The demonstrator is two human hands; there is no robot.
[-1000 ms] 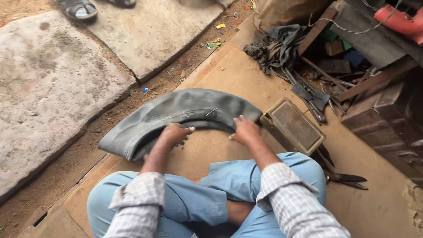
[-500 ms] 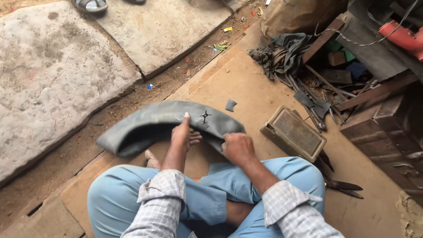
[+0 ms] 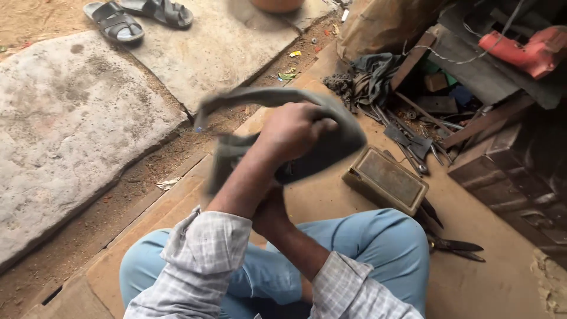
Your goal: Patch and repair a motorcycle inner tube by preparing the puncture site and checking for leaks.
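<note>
A pair of dark sandals lies on the stone slabs at far left. The grey rubber inner tube, blurred, is off the wooden board, raised in front of the seated person. The left hand is closed around the tube, fingers wrapped over its fold. The right hand sits beneath the left forearm, mostly hidden; its grip cannot be told. A flat metal box rests on the board just right of the tube; scissors lie further right.
</note>
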